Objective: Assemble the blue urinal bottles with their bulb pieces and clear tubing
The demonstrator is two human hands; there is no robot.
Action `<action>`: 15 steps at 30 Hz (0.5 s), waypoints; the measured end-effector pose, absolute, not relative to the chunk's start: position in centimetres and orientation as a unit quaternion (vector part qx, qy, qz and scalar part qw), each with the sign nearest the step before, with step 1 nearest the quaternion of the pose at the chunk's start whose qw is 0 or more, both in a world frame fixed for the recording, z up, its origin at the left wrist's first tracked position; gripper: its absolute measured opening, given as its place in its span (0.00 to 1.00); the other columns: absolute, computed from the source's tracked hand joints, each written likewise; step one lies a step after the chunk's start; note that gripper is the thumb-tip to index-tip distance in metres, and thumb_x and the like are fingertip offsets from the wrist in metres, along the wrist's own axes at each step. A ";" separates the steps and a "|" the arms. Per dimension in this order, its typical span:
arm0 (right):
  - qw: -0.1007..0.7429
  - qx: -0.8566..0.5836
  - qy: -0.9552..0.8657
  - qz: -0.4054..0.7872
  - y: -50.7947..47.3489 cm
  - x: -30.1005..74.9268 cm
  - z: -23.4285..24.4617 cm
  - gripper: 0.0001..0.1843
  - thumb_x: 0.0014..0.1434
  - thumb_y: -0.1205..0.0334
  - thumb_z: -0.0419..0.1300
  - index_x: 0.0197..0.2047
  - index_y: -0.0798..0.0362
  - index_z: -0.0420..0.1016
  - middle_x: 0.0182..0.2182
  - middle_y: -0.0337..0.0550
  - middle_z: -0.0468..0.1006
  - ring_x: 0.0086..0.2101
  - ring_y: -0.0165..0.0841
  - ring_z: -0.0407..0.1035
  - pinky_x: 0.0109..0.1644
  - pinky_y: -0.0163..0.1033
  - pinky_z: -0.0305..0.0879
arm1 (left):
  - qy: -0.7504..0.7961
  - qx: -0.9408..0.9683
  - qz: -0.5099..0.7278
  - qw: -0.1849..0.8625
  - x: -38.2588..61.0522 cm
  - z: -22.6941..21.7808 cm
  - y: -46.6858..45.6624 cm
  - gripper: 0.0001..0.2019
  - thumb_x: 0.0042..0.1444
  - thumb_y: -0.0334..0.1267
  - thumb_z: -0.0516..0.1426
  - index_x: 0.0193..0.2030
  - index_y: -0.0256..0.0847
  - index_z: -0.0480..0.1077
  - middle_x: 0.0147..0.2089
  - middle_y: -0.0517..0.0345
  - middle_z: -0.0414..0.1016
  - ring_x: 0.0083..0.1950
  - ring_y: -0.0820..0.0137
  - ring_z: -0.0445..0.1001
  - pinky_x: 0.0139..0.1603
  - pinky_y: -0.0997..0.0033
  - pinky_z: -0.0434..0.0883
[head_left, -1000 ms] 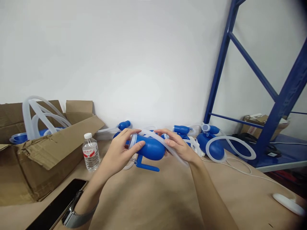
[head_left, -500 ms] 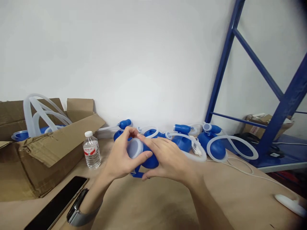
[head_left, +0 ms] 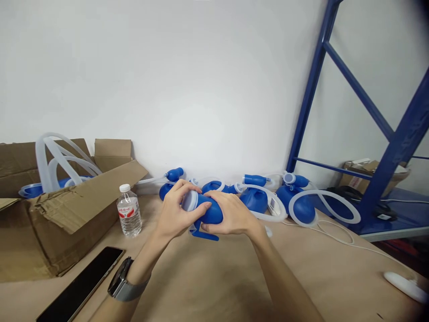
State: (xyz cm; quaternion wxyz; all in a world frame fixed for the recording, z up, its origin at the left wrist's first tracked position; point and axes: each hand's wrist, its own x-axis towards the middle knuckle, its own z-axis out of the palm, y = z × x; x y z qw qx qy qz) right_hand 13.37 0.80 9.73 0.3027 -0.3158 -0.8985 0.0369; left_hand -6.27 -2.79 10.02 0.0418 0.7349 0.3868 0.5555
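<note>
Both hands hold a blue plastic vessel [head_left: 214, 214] with a rounded body, just above the tan table top [head_left: 208, 281]. My left hand [head_left: 176, 210] wraps its end near a translucent collar [head_left: 189, 201]. My right hand [head_left: 231, 215] cups the rounded body from the other side. A flat blue foot [head_left: 206, 235] sticks out below the vessel, partly hidden by my fingers. A black-faced watch [head_left: 122, 279] sits on my left wrist.
Similar blue units with translucent tubing [head_left: 323, 197] lie along the wall. To the left stand an open cardboard box [head_left: 77, 201] holding more tubing and a water bottle [head_left: 128, 212]. A phone [head_left: 80, 284] lies at front left. A blue shelf frame [head_left: 313, 85] rises at right.
Both hands have closed around the vessel, and its collar now points up and left. The tubing no longer runs across my hands. The vessel sits slightly further right than half a second ago.
</note>
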 end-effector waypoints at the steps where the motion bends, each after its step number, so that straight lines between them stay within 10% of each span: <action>1: 0.303 -0.319 -0.897 0.032 0.9 13.4 9.7 0.34 0.50 0.45 0.72 0.57 0.51 0.73 0.51 0.48 0.82 0.46 0.48 0.78 0.46 0.47 0.68 | 0.393 0.733 0.553 0.041 -6.2 9.9 -2.7 0.11 0.54 0.43 0.67 0.40 0.42 0.75 0.43 0.56 0.74 0.43 0.65 0.74 0.41 0.66 0.69; 15: 0.229 -0.326 -0.913 0.086 2.1 13.0 8.5 0.32 0.51 0.41 0.72 0.54 0.49 0.74 0.42 0.43 0.83 0.39 0.42 0.77 0.39 0.39 0.64 | 0.399 0.718 0.435 0.370 -7.6 9.6 -0.7 0.23 0.53 0.59 0.63 0.38 0.44 0.62 0.37 0.63 0.66 0.36 0.70 0.64 0.36 0.72 0.65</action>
